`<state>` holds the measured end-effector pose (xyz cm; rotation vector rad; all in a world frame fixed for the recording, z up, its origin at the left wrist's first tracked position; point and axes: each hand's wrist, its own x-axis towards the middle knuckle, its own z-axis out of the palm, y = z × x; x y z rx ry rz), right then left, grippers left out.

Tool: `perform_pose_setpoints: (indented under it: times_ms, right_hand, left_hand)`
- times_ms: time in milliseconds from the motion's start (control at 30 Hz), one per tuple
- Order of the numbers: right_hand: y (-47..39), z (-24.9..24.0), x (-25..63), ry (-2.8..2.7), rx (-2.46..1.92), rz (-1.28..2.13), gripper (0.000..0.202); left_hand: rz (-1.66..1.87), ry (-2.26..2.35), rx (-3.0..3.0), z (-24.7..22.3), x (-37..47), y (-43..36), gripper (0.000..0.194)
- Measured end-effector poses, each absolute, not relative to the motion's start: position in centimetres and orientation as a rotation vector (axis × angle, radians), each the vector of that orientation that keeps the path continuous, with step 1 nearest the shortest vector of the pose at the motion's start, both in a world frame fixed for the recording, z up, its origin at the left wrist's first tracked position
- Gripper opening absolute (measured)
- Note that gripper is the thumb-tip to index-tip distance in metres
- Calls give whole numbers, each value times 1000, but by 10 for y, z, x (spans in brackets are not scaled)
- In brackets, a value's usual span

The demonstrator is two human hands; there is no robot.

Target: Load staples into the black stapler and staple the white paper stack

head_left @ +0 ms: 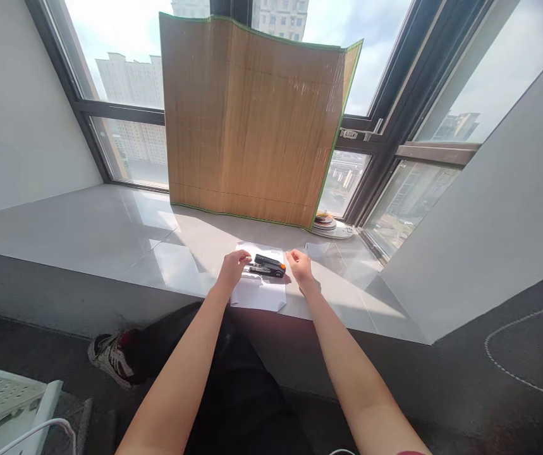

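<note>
A black stapler [271, 272] with an orange tip at its right end lies on white paper [258, 297] on the window ledge. Its top arm is raised a little from its base at the left end. At that end is my left hand [234, 268], fingers drawn together in a pinch; what is between them is too small to tell. Just right of the stapler, by the paper's right edge, my right hand [301, 268] is also closed in a pinch, its contents hidden. One lower corner of the paper curls up.
A bamboo mat [252, 120] with green edging stands against the window behind the ledge [86, 234]. Stacked round plates [330, 226] sit at its right foot. A pale perforated plastic stool or rack [6, 398] and a white cable [46, 424] are at lower left.
</note>
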<state>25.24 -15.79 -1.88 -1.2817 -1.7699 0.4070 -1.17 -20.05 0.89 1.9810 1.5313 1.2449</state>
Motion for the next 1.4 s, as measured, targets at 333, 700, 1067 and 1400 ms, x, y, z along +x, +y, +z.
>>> perform_pose_setpoints:
  times_ms: [333, 700, 1067, 1400]
  right_hand:
    - [-171, -7, 231, -1936, -950, 699, 39]
    - [-171, -8, 231, -1952, -988, 739, 35]
    - [-171, -8, 232, -1959, -1001, 729, 34]
    - [-168, -11, 231, -2001, -991, 688, 30]
  left_hand:
    - [958, 1686, 2166, 6, -22, -192, 11]
    - [931, 1779, 2106, 3, -23, -192, 11]
    - [907, 1804, 2071, 4, -26, -194, 13]
    - [870, 1929, 2027, 1, -31, -199, 16]
